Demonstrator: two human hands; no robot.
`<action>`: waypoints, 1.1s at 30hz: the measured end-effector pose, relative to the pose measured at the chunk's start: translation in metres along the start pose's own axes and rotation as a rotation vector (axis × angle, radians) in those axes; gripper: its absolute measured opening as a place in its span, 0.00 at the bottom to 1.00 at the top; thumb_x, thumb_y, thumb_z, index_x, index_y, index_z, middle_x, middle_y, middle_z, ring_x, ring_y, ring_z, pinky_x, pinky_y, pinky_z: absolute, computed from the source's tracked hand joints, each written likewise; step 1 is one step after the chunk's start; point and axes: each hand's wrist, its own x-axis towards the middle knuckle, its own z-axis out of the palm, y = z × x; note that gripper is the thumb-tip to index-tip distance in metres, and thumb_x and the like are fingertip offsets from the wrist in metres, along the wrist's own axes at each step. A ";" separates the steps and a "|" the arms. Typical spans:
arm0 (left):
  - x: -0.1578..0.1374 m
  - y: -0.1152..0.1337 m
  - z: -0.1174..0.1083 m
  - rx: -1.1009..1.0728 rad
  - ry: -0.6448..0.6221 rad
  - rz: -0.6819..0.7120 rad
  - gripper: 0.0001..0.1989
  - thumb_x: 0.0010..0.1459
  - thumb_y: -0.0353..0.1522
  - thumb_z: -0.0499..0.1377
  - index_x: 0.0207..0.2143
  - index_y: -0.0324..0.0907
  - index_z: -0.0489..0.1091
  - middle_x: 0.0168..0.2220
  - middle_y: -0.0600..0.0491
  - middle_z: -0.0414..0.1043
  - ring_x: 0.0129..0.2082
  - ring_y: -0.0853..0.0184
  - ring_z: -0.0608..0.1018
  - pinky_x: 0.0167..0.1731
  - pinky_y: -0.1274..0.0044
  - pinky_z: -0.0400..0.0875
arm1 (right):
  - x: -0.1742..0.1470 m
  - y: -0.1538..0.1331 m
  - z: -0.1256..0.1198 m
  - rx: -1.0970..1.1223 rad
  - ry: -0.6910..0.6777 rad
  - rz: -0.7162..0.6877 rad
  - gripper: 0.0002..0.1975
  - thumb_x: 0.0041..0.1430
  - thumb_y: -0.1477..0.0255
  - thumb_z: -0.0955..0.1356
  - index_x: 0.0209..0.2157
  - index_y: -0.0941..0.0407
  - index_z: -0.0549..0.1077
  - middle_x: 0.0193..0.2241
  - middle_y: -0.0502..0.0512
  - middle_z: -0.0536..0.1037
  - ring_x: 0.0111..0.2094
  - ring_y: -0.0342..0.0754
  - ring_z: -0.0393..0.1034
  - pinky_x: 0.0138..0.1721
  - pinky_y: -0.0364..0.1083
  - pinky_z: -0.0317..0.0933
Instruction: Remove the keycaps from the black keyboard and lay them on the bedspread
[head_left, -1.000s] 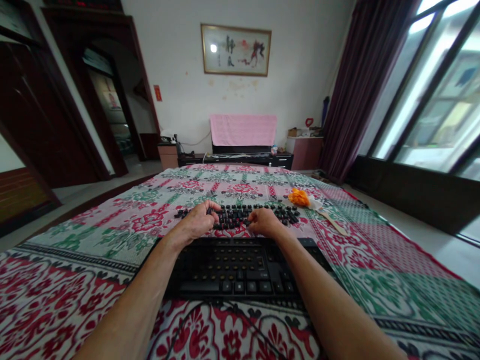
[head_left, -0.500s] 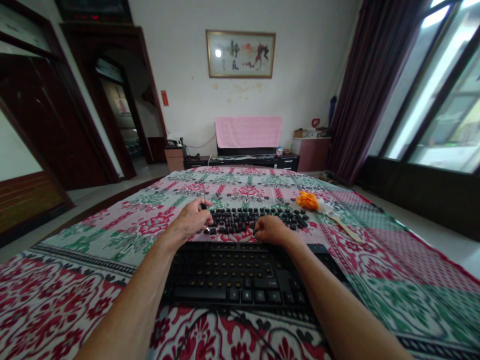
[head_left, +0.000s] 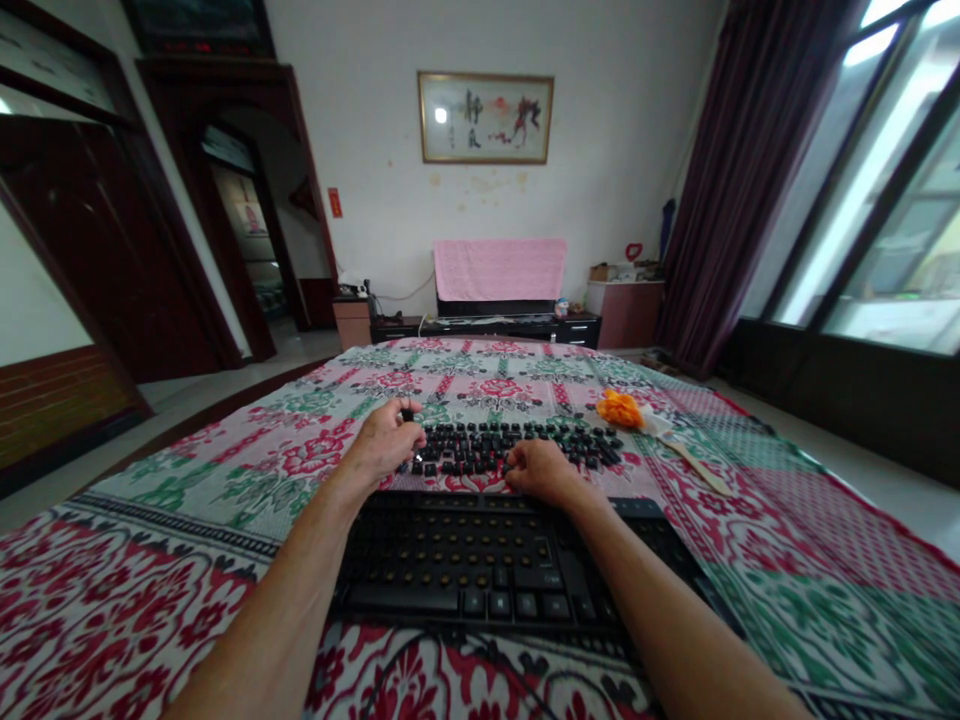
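A black keyboard (head_left: pixel 465 600) lies in front of me, most of its keys stripped off so that rows of brownish round posts show. Beyond it, many loose black keycaps (head_left: pixel 469 440) are spread in rows on the cloth. At the left end of these rows, my left hand (head_left: pixel 386 440) is closed around a small black tool (head_left: pixel 407 414), with a shiny tip showing below the fingers. My right hand (head_left: pixel 540 467) pinches a small dark piece, apparently a keycap, at the near edge of the rows. My right forearm covers part of the keyboard's right side.
A patterned red, green and white cloth (head_left: pixel 300 455) covers the table. To the right lies an orange flower-like bundle (head_left: pixel 619 408) beside a wooden-handled brush (head_left: pixel 701 470). The keyboard's black cable (head_left: pixel 420 640) curls at the near edge. A low cabinet stands against the far wall.
The view has tilted up slightly, so everything sits a little lower. Both hands keep nearly the same places and grips.
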 end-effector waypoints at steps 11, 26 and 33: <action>-0.003 0.002 0.006 0.037 -0.020 -0.002 0.18 0.38 0.23 0.52 0.37 0.40 0.63 0.19 0.56 0.69 0.21 0.71 0.73 0.18 0.84 0.62 | -0.003 -0.002 -0.003 0.005 -0.006 -0.005 0.11 0.41 0.75 0.65 0.29 0.56 0.76 0.25 0.51 0.77 0.28 0.44 0.70 0.26 0.38 0.56; -0.003 0.002 0.004 0.050 -0.043 0.018 0.18 0.39 0.24 0.52 0.38 0.40 0.64 0.19 0.57 0.69 0.16 0.74 0.69 0.17 0.84 0.60 | -0.001 0.008 -0.010 0.033 0.035 0.014 0.09 0.42 0.73 0.66 0.29 0.57 0.75 0.25 0.51 0.76 0.28 0.44 0.69 0.28 0.38 0.56; 0.000 -0.001 0.005 0.060 -0.039 0.025 0.19 0.39 0.24 0.53 0.38 0.41 0.64 0.20 0.57 0.70 0.17 0.74 0.70 0.17 0.84 0.61 | 0.002 0.013 -0.023 0.078 0.171 -0.002 0.13 0.48 0.78 0.60 0.32 0.58 0.74 0.27 0.52 0.77 0.29 0.43 0.69 0.32 0.39 0.58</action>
